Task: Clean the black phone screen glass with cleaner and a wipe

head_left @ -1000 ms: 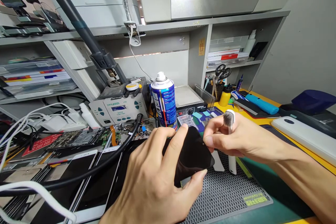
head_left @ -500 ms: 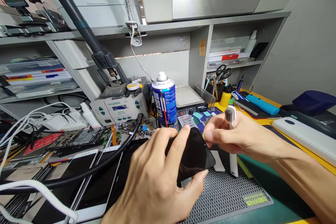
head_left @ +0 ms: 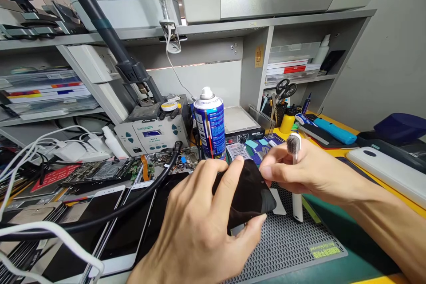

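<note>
My left hand (head_left: 203, 217) grips a black glossy phone screen (head_left: 250, 191), thumb along its near edge and fingers over its face. The screen is tilted above a grey perforated mat (head_left: 282, 248). At the screen's right edge, the thumb and index finger of my right hand (head_left: 306, 173) are pinched together; whether a small thing sits between them is hidden. Tucked through that same hand is a white-handled brush (head_left: 297, 208), its dark bristles pointing up. A small white flat piece (head_left: 278, 204) lies on the mat just behind the screen's corner.
A blue spray can (head_left: 210, 126) stands behind my left hand, beside a hot-air station (head_left: 151, 135). Phones (head_left: 116, 226), circuit boards and a black hose (head_left: 129, 206) crowd the left. To the right lie a white device (head_left: 388, 177) and a blue-handled tool (head_left: 334, 131).
The view has shifted slightly. Both hands keep nearly the same pose on the phone screen, and the brush stays in my right hand.
</note>
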Tool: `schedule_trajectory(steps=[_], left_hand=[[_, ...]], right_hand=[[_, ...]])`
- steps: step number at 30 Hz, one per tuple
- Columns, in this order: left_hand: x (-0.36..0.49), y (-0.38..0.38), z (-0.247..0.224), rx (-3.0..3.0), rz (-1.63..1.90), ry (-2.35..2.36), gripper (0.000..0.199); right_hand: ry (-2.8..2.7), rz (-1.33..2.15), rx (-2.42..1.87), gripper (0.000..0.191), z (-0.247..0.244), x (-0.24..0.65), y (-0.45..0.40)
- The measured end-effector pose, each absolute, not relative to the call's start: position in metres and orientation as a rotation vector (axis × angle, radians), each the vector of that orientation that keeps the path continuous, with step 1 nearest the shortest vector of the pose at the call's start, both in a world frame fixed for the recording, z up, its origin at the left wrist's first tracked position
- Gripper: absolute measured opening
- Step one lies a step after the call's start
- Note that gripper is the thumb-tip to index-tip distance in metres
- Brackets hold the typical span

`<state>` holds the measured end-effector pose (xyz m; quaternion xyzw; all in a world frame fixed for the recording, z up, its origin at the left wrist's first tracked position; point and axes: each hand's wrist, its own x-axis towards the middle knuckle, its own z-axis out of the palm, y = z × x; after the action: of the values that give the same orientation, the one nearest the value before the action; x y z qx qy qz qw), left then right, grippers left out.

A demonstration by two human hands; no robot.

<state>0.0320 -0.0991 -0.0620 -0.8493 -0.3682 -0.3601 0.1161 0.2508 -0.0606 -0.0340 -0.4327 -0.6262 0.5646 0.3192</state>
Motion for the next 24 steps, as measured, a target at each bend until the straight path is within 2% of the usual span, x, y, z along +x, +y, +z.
schedule_trajectory(steps=[9,15,24], left_hand=[[0.032,-0.101,-0.062,-2.476,-1.059,-1.071,0.062],[0.032,-0.099,-0.065,-2.495,-1.052,-1.056,0.061],[0.033,-0.099,-0.062,-2.481,-1.053,-1.067,0.059]], right_hand=[[-1.588,1.528,-1.107,0.026,-0.034,0.253,-0.061],[-1.599,1.583,-1.124,0.02,-0.029,0.253,-0.063],[-1.581,1.595,-1.09,0.035,-0.03,0.262,-0.059]])
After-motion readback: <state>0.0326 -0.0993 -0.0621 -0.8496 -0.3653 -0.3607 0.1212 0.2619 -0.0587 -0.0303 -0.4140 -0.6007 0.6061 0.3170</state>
